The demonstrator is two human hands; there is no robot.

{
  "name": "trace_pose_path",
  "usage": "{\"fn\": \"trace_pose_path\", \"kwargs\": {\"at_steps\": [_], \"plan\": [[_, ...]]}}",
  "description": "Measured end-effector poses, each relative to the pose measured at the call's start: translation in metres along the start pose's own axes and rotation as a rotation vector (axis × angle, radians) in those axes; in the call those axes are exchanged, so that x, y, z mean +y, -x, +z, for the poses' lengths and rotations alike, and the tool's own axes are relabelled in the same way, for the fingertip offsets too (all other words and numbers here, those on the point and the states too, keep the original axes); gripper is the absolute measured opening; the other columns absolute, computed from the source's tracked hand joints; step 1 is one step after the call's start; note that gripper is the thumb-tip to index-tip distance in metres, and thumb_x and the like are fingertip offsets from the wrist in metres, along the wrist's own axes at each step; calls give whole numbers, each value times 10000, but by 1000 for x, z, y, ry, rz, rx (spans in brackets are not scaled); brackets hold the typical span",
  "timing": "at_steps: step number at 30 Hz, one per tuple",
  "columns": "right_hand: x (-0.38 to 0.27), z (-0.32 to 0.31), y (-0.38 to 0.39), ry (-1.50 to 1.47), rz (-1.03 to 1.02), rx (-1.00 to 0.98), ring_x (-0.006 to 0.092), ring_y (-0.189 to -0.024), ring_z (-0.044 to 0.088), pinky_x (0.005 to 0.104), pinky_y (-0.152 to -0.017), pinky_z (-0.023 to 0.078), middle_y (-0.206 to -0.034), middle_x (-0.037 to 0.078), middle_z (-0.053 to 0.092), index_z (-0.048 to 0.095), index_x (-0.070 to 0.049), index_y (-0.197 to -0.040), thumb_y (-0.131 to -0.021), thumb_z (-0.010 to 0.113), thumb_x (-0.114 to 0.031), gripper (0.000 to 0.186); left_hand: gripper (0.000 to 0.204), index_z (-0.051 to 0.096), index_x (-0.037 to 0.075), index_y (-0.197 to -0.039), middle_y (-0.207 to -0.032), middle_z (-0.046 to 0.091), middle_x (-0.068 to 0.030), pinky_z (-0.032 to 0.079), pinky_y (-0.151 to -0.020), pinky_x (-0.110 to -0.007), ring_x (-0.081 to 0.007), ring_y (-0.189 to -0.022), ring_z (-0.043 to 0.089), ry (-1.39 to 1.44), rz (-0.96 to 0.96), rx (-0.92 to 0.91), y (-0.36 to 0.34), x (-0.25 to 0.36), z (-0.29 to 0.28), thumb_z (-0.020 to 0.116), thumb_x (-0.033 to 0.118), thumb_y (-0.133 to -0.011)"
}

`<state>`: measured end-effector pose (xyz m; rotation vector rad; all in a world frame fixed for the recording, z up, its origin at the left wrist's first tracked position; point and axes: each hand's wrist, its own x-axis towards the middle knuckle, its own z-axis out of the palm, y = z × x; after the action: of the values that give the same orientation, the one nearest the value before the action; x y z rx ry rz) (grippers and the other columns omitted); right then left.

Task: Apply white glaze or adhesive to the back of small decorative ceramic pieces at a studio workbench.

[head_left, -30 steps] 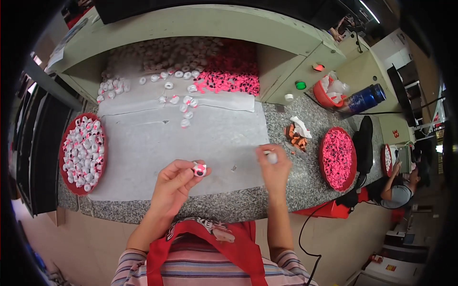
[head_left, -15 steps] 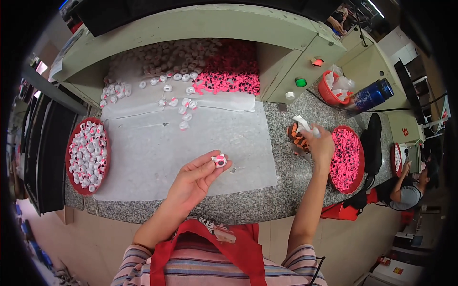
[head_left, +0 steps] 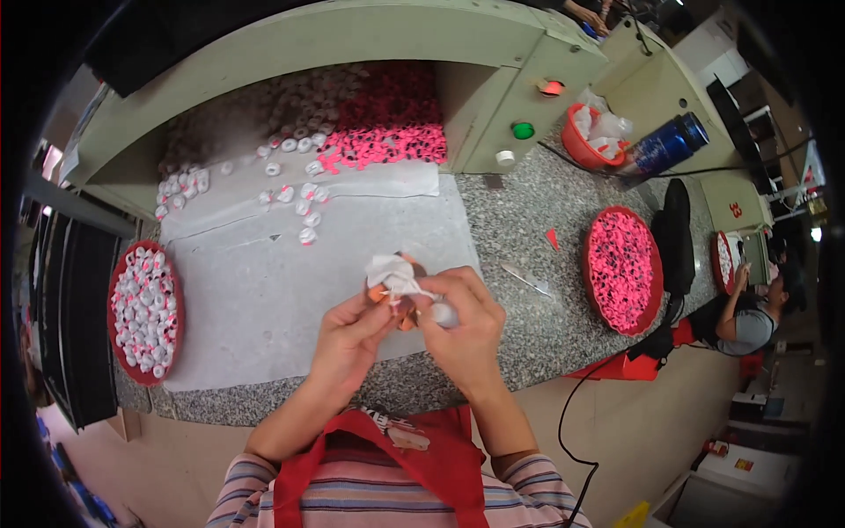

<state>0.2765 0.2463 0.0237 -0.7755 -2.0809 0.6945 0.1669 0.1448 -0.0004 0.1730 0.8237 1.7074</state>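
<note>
My left hand (head_left: 345, 343) and my right hand (head_left: 465, 330) are close together over the near part of the white sheet (head_left: 229, 290). The fingers of both are closed. Between them is a crumpled white cloth or tissue (head_left: 393, 271) with an orange-and-brown patterned bundle (head_left: 378, 293). My right hand grips this bundle, and a pale, rounded end (head_left: 444, 314) shows beside its fingers. The small white-and-pink piece in my left fingers is mostly hidden behind the bundle. Motion blurs the details there.
Red baskets stand either side: the left basket (head_left: 180, 343) with white-and-pink pieces, the right basket (head_left: 588, 290) with pink-and-black ones. More pieces (head_left: 387, 145) lie under the shelf. A thin metal tool (head_left: 526, 280), a blue bottle (head_left: 664, 148) and a red bin (head_left: 576, 145) are on the right.
My right hand has brought the orange-and-brown bundle with the white cloth from the right of the sheet over to my left hand. The metal tool and a red triangle now show there.
</note>
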Motion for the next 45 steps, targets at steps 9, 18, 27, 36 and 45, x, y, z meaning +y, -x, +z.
{"fn": "trace_pose_path", "kwargs": {"at_steps": [9, 18, 27, 36, 45], "plan": [[105, -48, -28, 192, 470, 138, 221, -557, 602, 261, -516, 448, -704, 122, 621, 649, -30, -881, -737, 654, -177, 207, 328, 483, -43, -1145, -1106, 536, -201, 473, -875, -279, -288, -1029, 542, 71, -30, 52, 10, 17, 2, 520, 6, -823], [196, -75, -44, 586, 714, -36, 295, -653, 614, 392, -612, 474, -712, 147, 628, 652, -40, -804, -646, 694, -235, 254, 312, 511, -5, -1134, -1107, 552, -156, 451, -893, -262, -294, -1081, 507, 95, -30, -35, 18, 17, -3, 544, 22, -825], [-10, -10, -12, -612, 598, -243, 90, -567, 530, 204, -494, 415, -695, 49, 585, 602, 31, -859, -679, 690, -5, 204, 304, 521, -11, -1121, -1101, 555, -151, 446, -888, -301, -257, -1021, 548, 37, 63, 36, 24, 15, -10, 543, -1, -817], [-43, 13, 2, -421, 255, -308, 103, -623, 537, 218, -560, 428, -726, 53, 588, 629, 24, -766, -666, 695, 25, 120, 290, 539, -36, -1083, -1069, 568, -169, 451, -874, -342, -218, -954, 573, -260, 260, 94, 30, 12, -14, 540, -60, -794], [-49, 20, 5, -401, 173, -219, 114, -645, 533, 221, -577, 416, -720, 65, 594, 618, 22, -740, -671, 689, 12, 99, 267, 545, -50, -1063, -1045, 579, -179, 458, -869, -373, -229, -954, 575, -189, 231, 133, 30, 17, -12, 550, -43, -796]]}}
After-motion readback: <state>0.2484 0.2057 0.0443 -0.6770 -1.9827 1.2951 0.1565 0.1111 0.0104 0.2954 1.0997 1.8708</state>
